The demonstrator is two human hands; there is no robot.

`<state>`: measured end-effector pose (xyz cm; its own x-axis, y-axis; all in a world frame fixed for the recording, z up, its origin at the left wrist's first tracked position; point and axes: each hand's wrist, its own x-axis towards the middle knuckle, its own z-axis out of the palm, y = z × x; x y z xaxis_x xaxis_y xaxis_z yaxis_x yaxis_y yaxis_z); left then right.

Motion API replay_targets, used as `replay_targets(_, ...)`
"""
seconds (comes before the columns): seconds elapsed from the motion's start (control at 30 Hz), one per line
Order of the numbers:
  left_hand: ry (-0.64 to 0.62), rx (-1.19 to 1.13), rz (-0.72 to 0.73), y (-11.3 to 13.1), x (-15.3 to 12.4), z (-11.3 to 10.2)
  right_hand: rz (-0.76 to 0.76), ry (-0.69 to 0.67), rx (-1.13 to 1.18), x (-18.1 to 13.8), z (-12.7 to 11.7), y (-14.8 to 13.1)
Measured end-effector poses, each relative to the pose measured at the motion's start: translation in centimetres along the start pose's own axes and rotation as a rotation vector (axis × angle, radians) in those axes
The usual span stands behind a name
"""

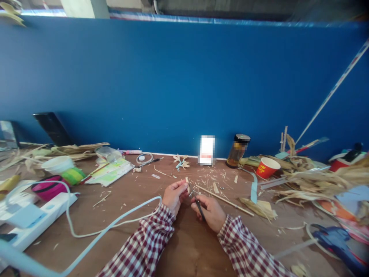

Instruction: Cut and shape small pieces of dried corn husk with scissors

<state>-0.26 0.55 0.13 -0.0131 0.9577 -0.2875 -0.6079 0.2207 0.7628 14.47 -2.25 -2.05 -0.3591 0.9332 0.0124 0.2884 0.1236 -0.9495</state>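
head view: lidded jar (pixel 238 148) holds amber liquid (pixel 234 157); left of it, your left hand (pixel 173 195) pinches a pale strip (pixel 188 185), right hand (pixel 212 212) clasps dark tool (pixel 199 208).

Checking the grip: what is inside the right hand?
The right hand holds a dark-handled tool, its tip near the pale strip in the left hand. The grip hides part of the handle.

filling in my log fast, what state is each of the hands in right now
Left hand: closed, pinching a small pale strip.
Right hand: closed on dark-handled scissors.
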Motion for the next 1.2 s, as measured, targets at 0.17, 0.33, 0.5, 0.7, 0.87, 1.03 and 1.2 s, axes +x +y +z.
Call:
replay_targets(0.17, 0.000, -0.012, -0.008, 0.10, 0.00, 0.09, -0.001, 0.008, -0.039, -0.01, -0.01, -0.07)
replay_targets(0.33, 0.017, -0.009, -0.013, 0.19, -0.09, 0.26, 0.000, 0.001, -0.031, -0.09, 0.01, -0.02)
replay_targets(0.5, 0.009, -0.008, -0.013, 0.07, -0.03, 0.17, -0.019, 0.015, -0.077, -0.10, 0.01, 0.01)
replay_targets(0.7, -0.004, -0.006, -0.006, 0.11, -0.03, 0.08, -0.036, 0.020, -0.102, -0.13, -0.04, -0.17)
replay_targets(0.87, -0.008, 0.013, -0.009, 0.12, -0.04, 0.07, -0.011, 0.023, -0.044, -0.12, 0.09, -0.12)
replay_targets(1.03, -0.011, 0.038, 0.000, 0.16, 0.10, -0.04, 0.062, 0.047, 0.136, 0.14, 0.19, -0.15)
replay_targets(1.2, -0.068, 0.029, 0.027, 0.26, 0.13, -0.13, 0.084, 0.034, 0.184, 0.19, 0.09, -0.34)
